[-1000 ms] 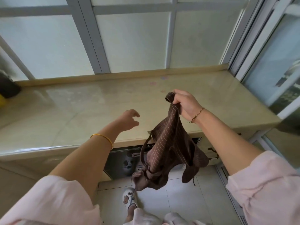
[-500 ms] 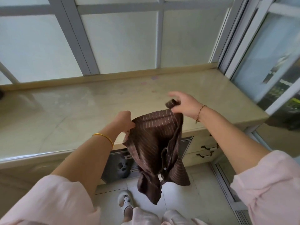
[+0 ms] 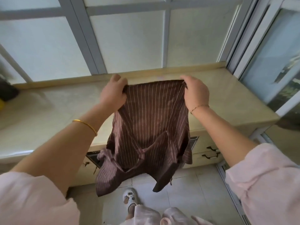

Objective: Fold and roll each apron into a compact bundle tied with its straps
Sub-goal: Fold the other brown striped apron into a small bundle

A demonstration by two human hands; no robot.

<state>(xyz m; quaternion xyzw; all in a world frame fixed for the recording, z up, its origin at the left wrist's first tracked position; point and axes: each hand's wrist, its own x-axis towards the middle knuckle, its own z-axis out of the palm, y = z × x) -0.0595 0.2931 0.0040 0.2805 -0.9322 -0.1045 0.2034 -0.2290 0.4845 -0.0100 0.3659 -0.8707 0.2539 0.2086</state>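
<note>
Dark brown apron (image 3: pixel 151 120) with thin pale pinstripes running lengthwise. Hangs in the air, opened out, top edge stretched flat and level between left hand (image 3: pixel 113 93) and right hand (image 3: pixel 196 93), one upper corner gripped in each. Upper part smooth and taut; lower part slack, creased, with folds crossing near the middle. Upper half seen against the counter (image 3: pixel 48 111), lower half past its front edge. Ends in two uneven hanging flaps above the floor (image 3: pixel 186 200).
</note>
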